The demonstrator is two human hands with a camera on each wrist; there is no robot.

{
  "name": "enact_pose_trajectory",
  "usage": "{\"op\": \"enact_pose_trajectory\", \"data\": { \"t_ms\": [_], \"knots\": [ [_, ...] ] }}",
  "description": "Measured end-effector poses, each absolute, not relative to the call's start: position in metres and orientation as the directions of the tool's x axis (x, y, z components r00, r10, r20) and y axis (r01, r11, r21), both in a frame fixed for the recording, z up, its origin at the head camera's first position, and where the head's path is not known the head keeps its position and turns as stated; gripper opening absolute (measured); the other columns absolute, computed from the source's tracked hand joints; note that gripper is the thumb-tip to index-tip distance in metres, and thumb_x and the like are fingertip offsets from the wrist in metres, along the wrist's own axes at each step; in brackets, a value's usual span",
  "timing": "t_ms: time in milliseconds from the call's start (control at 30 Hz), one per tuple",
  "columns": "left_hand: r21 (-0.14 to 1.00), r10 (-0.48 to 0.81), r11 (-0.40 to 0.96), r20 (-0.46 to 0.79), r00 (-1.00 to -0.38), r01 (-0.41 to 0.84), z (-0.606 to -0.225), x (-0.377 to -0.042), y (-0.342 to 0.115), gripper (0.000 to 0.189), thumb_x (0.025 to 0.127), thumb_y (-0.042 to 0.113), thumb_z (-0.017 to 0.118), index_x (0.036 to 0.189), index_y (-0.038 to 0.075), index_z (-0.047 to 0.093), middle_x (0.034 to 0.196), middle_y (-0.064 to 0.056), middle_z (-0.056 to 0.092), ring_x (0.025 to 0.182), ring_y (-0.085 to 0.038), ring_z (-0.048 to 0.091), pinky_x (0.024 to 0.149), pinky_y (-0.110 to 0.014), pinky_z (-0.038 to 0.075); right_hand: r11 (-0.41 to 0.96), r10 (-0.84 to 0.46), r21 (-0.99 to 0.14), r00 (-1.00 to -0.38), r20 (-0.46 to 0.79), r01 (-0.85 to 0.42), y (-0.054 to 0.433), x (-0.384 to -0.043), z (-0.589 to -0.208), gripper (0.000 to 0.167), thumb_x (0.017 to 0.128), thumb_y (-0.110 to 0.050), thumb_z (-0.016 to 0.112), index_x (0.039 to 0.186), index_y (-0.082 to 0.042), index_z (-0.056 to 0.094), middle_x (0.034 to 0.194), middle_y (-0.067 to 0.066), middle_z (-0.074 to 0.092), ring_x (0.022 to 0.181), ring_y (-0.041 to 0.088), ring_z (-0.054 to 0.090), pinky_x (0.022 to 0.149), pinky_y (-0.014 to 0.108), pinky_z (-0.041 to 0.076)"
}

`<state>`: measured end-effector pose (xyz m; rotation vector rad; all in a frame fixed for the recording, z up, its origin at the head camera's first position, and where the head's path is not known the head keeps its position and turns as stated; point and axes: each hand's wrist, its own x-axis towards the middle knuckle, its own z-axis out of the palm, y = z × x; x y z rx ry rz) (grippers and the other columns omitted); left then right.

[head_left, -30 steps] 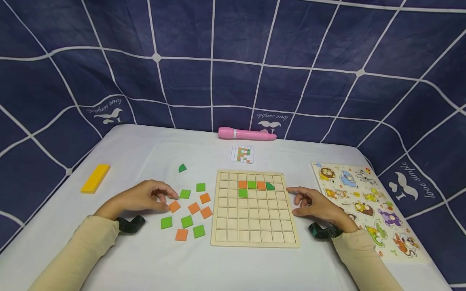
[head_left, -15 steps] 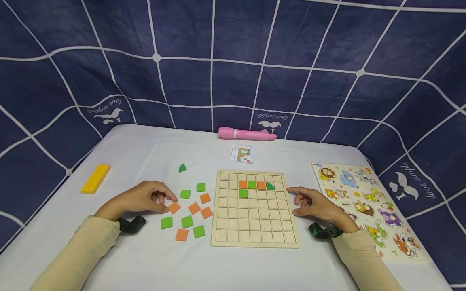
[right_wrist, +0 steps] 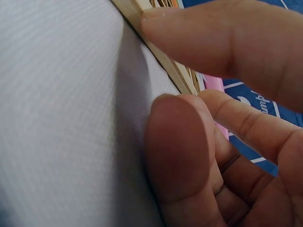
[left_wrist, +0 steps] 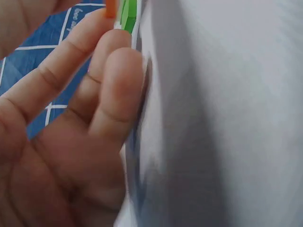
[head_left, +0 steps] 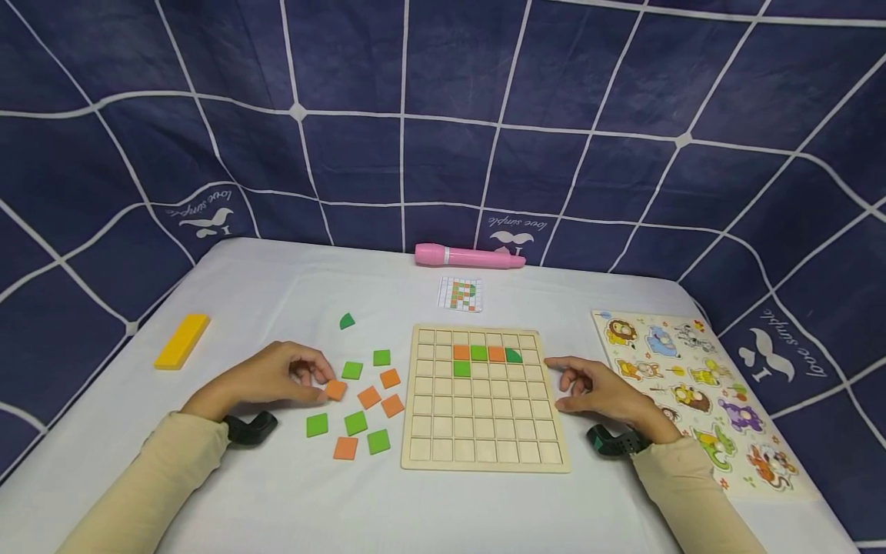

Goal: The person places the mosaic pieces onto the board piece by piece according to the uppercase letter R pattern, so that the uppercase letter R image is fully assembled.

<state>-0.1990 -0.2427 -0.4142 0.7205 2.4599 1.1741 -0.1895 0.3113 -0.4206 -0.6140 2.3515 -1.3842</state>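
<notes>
Between thumb and index finger, my left hand (head_left: pixel 287 375) pinches an orange square tile (head_left: pixel 335 390) among the loose tiles. The left wrist view catches only a sliver of that orange tile (left_wrist: pixel 110 8) at the fingertips, with a green tile (left_wrist: pixel 129 16) behind it. A wooden grid board (head_left: pixel 484 427) lies to the right, holding orange and green squares and one green quarter-round tile (head_left: pixel 514 355) in its upper cells. My right hand (head_left: pixel 598 392) rests beside it, index fingertip and thumb at the board's right edge (right_wrist: pixel 163 61), the other fingers loosely curled.
Several loose green and orange tiles (head_left: pixel 356 422) lie left of the board, plus a green quarter-round (head_left: pixel 347 320) farther back. A pattern card (head_left: pixel 461 294) and pink tube-shaped object (head_left: pixel 471 255) are behind. A yellow block (head_left: pixel 182 341) sits left, an animal puzzle board (head_left: pixel 692 396) right.
The orange tile in my left fingers has shifted slightly up and to the right, with the fingertips closing onto it. The right hand and the board stay put.
</notes>
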Motion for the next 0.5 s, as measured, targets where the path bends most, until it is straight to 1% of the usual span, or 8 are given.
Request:
{"op": "enact_pose_trajectory", "data": {
  "t_ms": [100,233,333,500],
  "knots": [
    [0.777,0.515,0.56,-0.054,-0.855,0.288,-0.41,-0.198,-0.238,0.024,0.085,0.017,0.092,0.104,0.01,0.079,0.092,0.005,0.075,0.073,-0.012,0.06,0.07,-0.024,0.05,0.435,-0.524,-0.881,-0.849,-0.077,-0.189,0.311,-0.189,-0.42,0.07,0.088,0.002,0.082,0.147,0.021,0.048,0.1,0.01,0.057,0.078,0.01,0.052,0.068,0.023,0.045],
    [0.771,0.452,0.569,-0.004,-0.892,0.285,-0.403,-0.195,-0.231,0.026,0.085,0.019,0.093,0.103,0.01,0.077,0.09,0.004,0.075,0.069,-0.013,0.057,0.066,-0.025,0.047,0.436,-0.522,-0.88,-0.85,-0.076,-0.189,0.31,-0.189,-0.42,0.07,0.088,0.002,0.082,0.146,0.021,0.048,0.101,0.01,0.057,0.078,0.01,0.052,0.069,0.023,0.046],
    [0.784,0.422,0.555,0.023,-0.906,0.278,-0.398,-0.193,-0.224,0.027,0.085,0.018,0.093,0.104,0.009,0.076,0.09,0.003,0.075,0.069,-0.013,0.056,0.066,-0.025,0.047,0.434,-0.524,-0.881,-0.848,-0.074,-0.191,0.311,-0.19,-0.42,0.07,0.088,0.002,0.082,0.146,0.021,0.048,0.101,0.011,0.058,0.078,0.01,0.053,0.069,0.023,0.046],
    [0.805,0.406,0.527,0.046,-0.913,0.275,-0.394,-0.192,-0.21,0.027,0.084,0.013,0.092,0.103,0.006,0.074,0.09,0.001,0.075,0.069,-0.013,0.058,0.065,-0.025,0.048,0.439,-0.515,-0.88,-0.853,-0.083,-0.179,0.311,-0.19,-0.42,0.071,0.088,0.002,0.082,0.147,0.02,0.048,0.101,0.01,0.058,0.078,0.01,0.052,0.068,0.023,0.046]
  ]
}}
